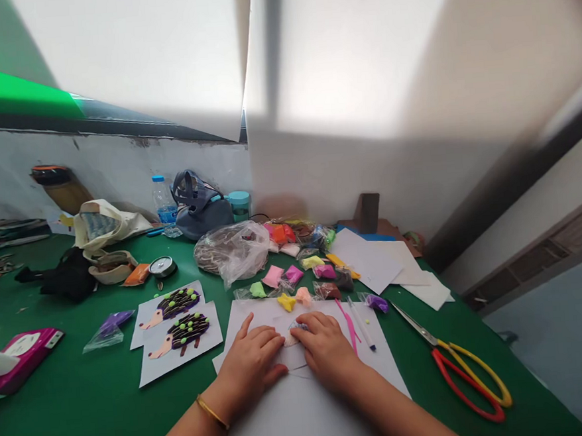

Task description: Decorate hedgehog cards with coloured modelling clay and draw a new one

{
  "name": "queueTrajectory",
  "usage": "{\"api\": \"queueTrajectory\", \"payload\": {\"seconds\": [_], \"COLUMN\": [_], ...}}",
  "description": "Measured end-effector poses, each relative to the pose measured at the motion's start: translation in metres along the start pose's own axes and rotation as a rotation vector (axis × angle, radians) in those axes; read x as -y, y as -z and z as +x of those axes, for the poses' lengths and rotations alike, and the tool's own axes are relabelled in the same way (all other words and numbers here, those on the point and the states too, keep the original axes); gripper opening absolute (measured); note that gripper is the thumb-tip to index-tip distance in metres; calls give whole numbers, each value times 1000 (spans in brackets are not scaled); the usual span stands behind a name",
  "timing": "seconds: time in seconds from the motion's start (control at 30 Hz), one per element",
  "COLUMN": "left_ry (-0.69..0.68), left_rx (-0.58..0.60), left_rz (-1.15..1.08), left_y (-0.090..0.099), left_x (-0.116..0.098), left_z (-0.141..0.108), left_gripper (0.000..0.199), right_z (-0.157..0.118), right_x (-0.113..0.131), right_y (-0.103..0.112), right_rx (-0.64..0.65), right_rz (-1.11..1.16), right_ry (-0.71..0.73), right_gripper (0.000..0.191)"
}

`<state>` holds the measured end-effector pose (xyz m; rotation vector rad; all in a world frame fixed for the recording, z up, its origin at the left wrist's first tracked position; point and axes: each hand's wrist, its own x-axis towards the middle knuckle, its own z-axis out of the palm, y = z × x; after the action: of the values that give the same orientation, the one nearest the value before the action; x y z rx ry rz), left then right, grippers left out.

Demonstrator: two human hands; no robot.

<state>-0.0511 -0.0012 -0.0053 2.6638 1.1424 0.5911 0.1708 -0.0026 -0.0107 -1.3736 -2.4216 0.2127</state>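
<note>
My left hand [255, 353] lies on the white paper [310, 429], fingers stretched forward and thumb apart. My right hand [327, 348] rests on the same sheet, its fingers bent and close together; what lies under their tips is hidden. Between the hands is a flat, pale peach patch of clay [290, 339] on a line drawing, partly covered by my fingers. A yellow clay lump [287, 302] and a peach clay lump [303, 296] sit just past my fingertips. To the right are pink clay strips [349, 327] and a capped pen [363, 329].
Big scissors [455, 359] with red and yellow handles lie at right. Two hedgehog cards [180, 348] and a bagged purple clay [113, 321] are at left. Bagged clay pieces [274, 276], a plastic bag [233, 252] and loose paper sheets [366, 259] fill the back of the green table [76, 419].
</note>
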Motion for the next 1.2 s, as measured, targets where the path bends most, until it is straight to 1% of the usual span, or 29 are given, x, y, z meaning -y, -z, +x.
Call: {"api": "queueTrajectory", "payload": {"seconds": [0.2, 0.3, 0.4, 0.53, 0.6, 0.73, 0.8, 0.87, 0.97, 1.07, 1.13, 1.2], "left_ry": [-23, -10, 7, 32, 48, 73, 64, 67, 152, 266, 304, 308], "left_rx": [-21, -11, -14, -5, 10, 25, 10, -19, -87, -148, -142, -125], "left_rz": [12, 5, -2, -7, -17, -39, -43, -20, 93, 238, 279, 283], "left_y": [0, 1, 1, 1, 2, 3, 4, 8, 15, 19, 18, 14], "left_x": [0, 0, 0, 2, 3, 6, 9, 15, 27, 40, 45, 46], "left_z": [-2, -1, -1, 0, 0, 3, 7, 14, 30, 47, 56, 60], "left_gripper": [32, 32, 40, 54, 56, 54, 45, 30, 18, 22, 28, 32], "right_z": [-1, -3, -7, -17, -23, -34, -36, -36, -35, -34, -34, -34], "right_x": [3, 1, -9, -32, -41, -48, -47, -47, -47, -47, -48, -48], "right_y": [-2, 0, 3, 7, 7, 5, 4, 4, 5, 5, 5, 5], "right_rx": [-25, -72, -153, -248, -241, -230, -247, -266, -315, -361, -378, -387], "right_rz": [-14, 4, 1, -33, -20, 18, 29, 40, 39, 33, 37, 42], "right_ry": [8, 10, -38, -175, -198, -166, -166, -169, -163, -156, -160, -168], "right_gripper": [47, 54, 54, 47, 47, 47, 47, 46, 44, 41, 40, 39]}}
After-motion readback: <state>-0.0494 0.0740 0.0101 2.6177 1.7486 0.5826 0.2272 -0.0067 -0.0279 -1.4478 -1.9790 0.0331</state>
